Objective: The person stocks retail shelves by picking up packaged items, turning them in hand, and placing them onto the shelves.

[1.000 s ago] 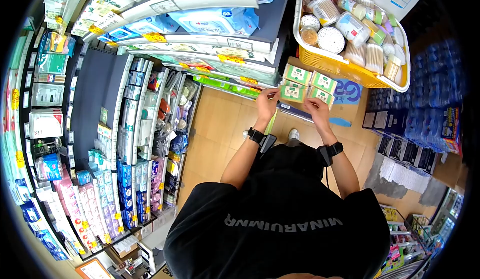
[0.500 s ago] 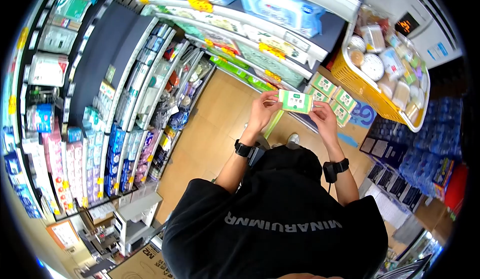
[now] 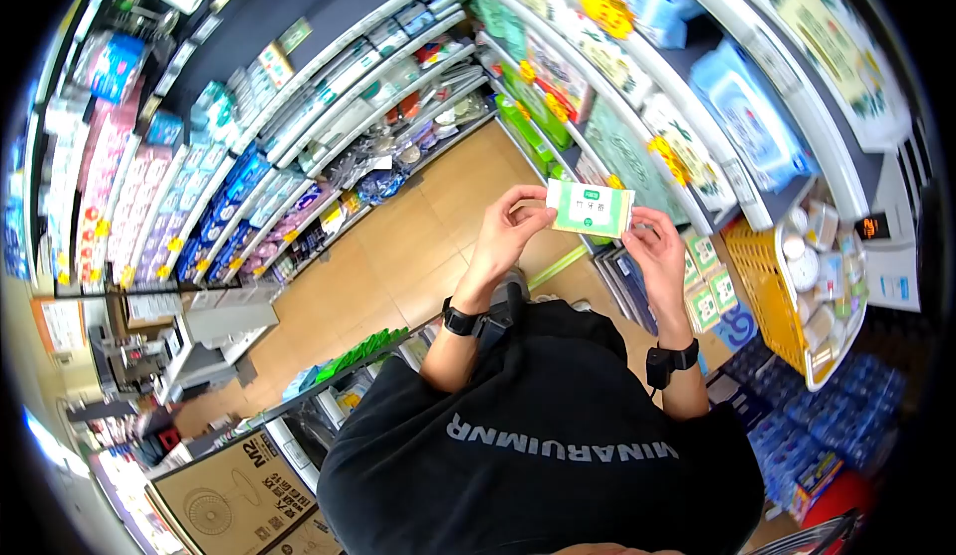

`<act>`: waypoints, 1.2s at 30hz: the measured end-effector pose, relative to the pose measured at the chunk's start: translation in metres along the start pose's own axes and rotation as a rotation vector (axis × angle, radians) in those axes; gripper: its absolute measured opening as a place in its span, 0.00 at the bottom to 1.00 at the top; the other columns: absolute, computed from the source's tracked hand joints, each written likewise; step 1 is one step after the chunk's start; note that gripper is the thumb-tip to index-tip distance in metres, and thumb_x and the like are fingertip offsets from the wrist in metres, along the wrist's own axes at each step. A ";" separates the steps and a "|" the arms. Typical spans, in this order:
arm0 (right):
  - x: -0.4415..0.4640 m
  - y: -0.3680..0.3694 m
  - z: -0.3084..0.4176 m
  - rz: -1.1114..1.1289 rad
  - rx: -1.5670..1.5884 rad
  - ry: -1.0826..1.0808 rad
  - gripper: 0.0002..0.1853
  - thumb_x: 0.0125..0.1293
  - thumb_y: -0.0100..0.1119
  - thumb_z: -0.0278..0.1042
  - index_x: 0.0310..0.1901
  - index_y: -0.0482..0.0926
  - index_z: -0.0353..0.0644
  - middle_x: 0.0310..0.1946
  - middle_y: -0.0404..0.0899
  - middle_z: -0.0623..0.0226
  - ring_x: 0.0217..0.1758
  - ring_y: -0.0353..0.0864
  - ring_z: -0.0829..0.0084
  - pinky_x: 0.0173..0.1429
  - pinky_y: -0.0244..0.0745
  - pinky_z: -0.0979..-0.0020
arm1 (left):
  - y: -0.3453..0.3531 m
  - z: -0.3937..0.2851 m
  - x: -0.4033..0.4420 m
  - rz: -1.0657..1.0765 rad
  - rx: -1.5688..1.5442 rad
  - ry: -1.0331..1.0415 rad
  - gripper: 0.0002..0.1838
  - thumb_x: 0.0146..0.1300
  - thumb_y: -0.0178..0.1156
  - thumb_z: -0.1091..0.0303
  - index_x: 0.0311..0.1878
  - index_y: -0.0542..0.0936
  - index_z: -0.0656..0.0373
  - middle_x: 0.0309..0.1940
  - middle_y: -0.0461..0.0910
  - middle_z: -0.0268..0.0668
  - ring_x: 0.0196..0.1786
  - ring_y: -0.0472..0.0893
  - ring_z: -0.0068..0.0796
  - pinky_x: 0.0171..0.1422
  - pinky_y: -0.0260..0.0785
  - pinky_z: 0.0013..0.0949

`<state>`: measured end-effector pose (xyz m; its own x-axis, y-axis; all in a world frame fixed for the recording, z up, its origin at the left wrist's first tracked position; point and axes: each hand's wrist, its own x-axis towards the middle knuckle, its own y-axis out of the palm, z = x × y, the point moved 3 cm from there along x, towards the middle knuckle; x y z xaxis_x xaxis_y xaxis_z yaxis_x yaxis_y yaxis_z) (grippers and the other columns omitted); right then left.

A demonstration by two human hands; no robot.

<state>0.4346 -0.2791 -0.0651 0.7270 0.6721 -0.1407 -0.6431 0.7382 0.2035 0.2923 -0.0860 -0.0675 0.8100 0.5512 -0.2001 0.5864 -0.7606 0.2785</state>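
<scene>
A small green-and-white pack of toothpicks (image 3: 590, 207) with Chinese lettering is held up level in front of me. My left hand (image 3: 509, 230) pinches its left end between thumb and fingers. At the other end, my right hand (image 3: 653, 248) has its thumb and fingers closed on the right edge. Several matching packs (image 3: 709, 296) lie to the right, beyond my right wrist, partly hidden by that hand. Both wrists wear black straps with small devices.
A yellow basket (image 3: 772, 291) full of packaged goods stands at the right. Shelves of wet wipes (image 3: 747, 107) rise ahead on the right, and shelves of packaged goods (image 3: 209, 192) line the left. Wrapped water bottles (image 3: 827, 426) sit lower right. A fan carton (image 3: 229, 495) is lower left.
My view has turned towards the right, so shelves and basket sit differently in it. Both hands still hold the pack of toothpicks, which is nearly level now.
</scene>
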 end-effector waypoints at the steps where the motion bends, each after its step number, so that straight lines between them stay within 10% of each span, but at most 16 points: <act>1: 0.007 0.014 0.004 0.029 -0.009 -0.001 0.20 0.65 0.63 0.17 0.57 0.74 0.34 0.49 0.75 0.66 0.46 0.79 0.80 0.56 0.73 0.78 | -0.011 -0.008 -0.002 -0.018 -0.011 0.012 0.14 0.67 0.65 0.74 0.54 0.78 0.65 0.46 0.83 0.35 0.46 0.82 0.20 0.57 0.72 0.27; 19: 0.109 0.227 0.017 0.422 -0.054 -0.156 0.24 0.63 0.62 0.14 0.61 0.70 0.32 0.64 0.72 0.56 0.46 0.80 0.79 0.53 0.75 0.76 | -0.191 -0.094 -0.019 -0.301 -0.142 0.200 0.13 0.71 0.62 0.68 0.54 0.76 0.61 0.47 0.83 0.34 0.48 0.81 0.18 0.49 0.76 0.27; 36: 0.153 0.251 0.026 0.487 -0.080 -0.146 0.21 0.64 0.62 0.14 0.58 0.71 0.30 0.52 0.79 0.61 0.47 0.80 0.78 0.54 0.75 0.75 | -0.206 -0.107 0.003 -0.376 -0.224 0.221 0.12 0.75 0.57 0.65 0.56 0.76 0.59 0.46 0.83 0.31 0.45 0.81 0.17 0.49 0.75 0.27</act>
<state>0.3909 0.0072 -0.0100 0.3611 0.9282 0.0902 -0.9276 0.3476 0.1365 0.1741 0.1093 -0.0247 0.5083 0.8516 -0.1281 0.8038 -0.4157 0.4255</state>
